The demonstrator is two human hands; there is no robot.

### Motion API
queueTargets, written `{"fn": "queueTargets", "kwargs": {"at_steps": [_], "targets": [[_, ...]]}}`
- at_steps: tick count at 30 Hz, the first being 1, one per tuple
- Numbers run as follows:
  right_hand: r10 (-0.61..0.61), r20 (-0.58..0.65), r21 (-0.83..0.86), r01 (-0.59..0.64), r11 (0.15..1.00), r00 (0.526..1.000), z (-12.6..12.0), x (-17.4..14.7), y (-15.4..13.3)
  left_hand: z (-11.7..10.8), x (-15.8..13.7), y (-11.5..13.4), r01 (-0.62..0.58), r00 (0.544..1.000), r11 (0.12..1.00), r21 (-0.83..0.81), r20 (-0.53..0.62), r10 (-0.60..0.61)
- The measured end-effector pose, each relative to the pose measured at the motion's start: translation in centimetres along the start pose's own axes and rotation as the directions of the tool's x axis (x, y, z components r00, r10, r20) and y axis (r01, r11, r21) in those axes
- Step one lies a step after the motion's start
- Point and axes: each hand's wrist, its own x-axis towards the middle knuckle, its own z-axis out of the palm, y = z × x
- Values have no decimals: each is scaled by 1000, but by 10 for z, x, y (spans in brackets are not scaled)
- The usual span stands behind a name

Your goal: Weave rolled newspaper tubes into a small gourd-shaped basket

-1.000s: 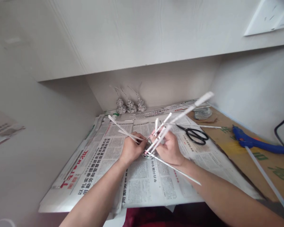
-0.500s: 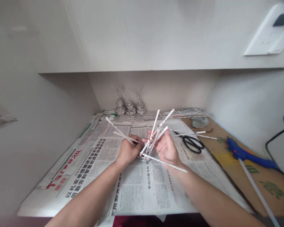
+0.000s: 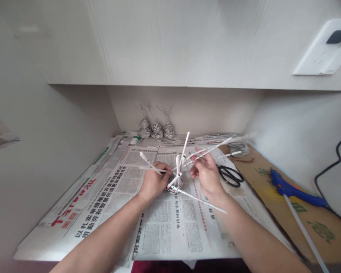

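Head view: small woven paper piece [image 3: 175, 184] low on the newspaper-covered table [image 3: 170, 227], between both hands. Left hand [image 3: 152, 183] clenched on its left side, fingers [image 3: 162, 168] pinching a spoke. Right hand [image 3: 207, 173] just right of it, pinching two paper tubes [image 3: 213, 149] slanting upward. Scissors [image 3: 230, 175] nearby; glue gun [image 3: 290, 186] farther right.

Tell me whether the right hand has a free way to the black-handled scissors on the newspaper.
Probably yes. The right hand hovers just left of the black-handled scissors, which lie flat on the newspaper with nothing between them. But its fingers pinch a rolled white paper stick, so it looks occupied.
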Motion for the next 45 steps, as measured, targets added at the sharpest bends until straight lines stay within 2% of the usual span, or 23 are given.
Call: {"fn": "queueTargets", "kwargs": {"at_steps": [3,6,11,15,17,19,20,22,25,28,30,34,40,45], "targets": [[-156,-46,-73,153,986,987,-6,7,-14,-2,-1,2,-33,999,999,14,27,32],[-251,-44,-87,246,965,967,-9,10,-22,-3,-3,6,-63,997,997,40,45,61],[-335,89,-53,340,939,938,-9,3,-22,-2,-4,6,-109,993,991,82,59,105],[-375,166,-151,399,905,912,-8,-4,-22,-2,-4,4,-102,992,991,85,84,95],[-328,174,-263,365,893,928,-7,-4,-21,-3,-3,5,-98,992,993,61,91,92],[-192,214,-429,269,862,958,-7,-4,-17,-5,-3,6,-99,992,994,44,89,94],[-113,251,-507,230,830,961,-7,-3,-14,-5,-3,6,-100,991,994,42,89,96],[9,348,-607,218,764,938,-8,-3,-5,-5,-3,6,-91,993,995,51,84,86],[87,426,-599,209,773,900,-9,-3,8,-3,-3,4,-69,995,994,80,79,62],[145,370,-564,98,820,918,-7,-4,17,-1,-3,2,-70,995,992,101,74,63],[146,338,-569,78,818,930,-6,-5,20,-1,-3,2,-67,996,992,108,70,60],[85,331,-583,133,801,940,-7,-5,27,-1,-3,3,-70,996,991,117,69,62],[89,266,-563,80,823,960,-8,-1,42,0,-2,-2,-47,997,982,181,74,34],[34,285,-567,140,812,958,-9,-2,50,1,2,-7,-12,997,993,120,77,3]]}}
